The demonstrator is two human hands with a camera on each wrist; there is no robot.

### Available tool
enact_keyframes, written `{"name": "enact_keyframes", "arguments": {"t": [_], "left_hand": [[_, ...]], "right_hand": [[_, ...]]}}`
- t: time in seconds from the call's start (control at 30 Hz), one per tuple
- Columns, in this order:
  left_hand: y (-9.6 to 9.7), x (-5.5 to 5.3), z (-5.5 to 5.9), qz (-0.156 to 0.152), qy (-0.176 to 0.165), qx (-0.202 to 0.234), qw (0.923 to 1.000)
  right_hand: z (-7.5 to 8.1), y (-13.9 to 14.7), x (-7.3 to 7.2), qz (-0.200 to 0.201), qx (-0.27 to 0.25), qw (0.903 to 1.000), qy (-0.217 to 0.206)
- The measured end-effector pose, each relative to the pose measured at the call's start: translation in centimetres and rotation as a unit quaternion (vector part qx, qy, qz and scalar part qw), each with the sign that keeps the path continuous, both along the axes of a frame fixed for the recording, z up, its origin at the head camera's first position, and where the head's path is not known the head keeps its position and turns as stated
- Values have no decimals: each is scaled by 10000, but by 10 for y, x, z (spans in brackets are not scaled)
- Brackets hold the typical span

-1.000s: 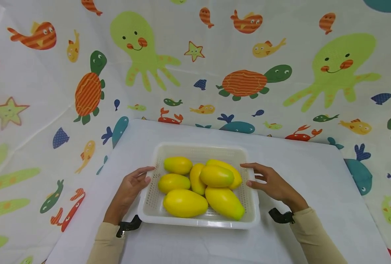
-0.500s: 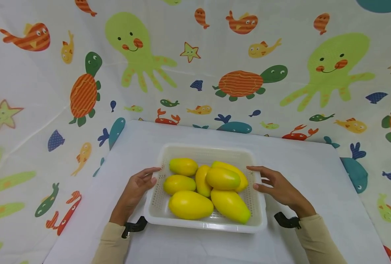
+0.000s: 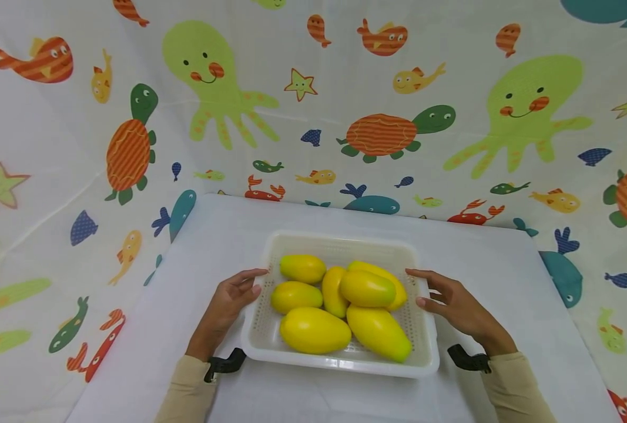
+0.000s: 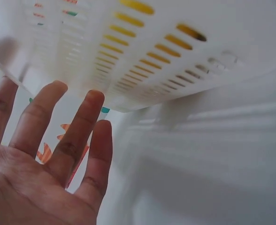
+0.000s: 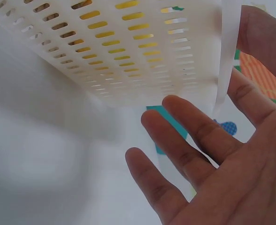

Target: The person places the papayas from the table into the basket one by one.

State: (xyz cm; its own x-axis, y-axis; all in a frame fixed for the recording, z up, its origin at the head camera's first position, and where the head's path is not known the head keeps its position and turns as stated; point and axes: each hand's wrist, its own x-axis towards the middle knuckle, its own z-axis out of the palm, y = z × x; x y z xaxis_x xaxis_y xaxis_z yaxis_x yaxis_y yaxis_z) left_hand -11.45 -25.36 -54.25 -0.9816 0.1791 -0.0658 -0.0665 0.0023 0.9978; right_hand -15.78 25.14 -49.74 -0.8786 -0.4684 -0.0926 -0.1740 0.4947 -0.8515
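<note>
A white perforated plastic basket stands on the white table, with several smooth yellow fruits inside. They look like mangoes or papayas and have greenish ends. My left hand holds the basket's left rim, thumb and index fingertips on it. On the opposite rim, my right hand holds on in the same way. Seen from the left wrist, the other fingers spread loosely below the rim beside the slotted wall. The right wrist view has three fingers extended under the rim, apart from the wall.
The white-covered table extends around the basket. Behind and to the left hangs a white cloth printed with sea animals. A black wrist strap is on the left arm, and another strap is on the right.
The basket and both hands have shifted to the right together and slightly nearer. The head view has turned a little, so the backdrop sits further left. The fruits keep their places.
</note>
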Motion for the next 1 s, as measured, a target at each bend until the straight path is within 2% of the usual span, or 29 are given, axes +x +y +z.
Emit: {"name": "enact_keyframes", "arguments": {"t": [0.27, 1.0], "left_hand": [[11, -5, -4, -1, 35, 28, 10000], [31, -13, -3, -104, 208, -121, 9997]], "right_hand": [[-6, 13, 4, -167, -323, 9989, -301], [-5, 33, 7, -156, -280, 9994, -132]]}}
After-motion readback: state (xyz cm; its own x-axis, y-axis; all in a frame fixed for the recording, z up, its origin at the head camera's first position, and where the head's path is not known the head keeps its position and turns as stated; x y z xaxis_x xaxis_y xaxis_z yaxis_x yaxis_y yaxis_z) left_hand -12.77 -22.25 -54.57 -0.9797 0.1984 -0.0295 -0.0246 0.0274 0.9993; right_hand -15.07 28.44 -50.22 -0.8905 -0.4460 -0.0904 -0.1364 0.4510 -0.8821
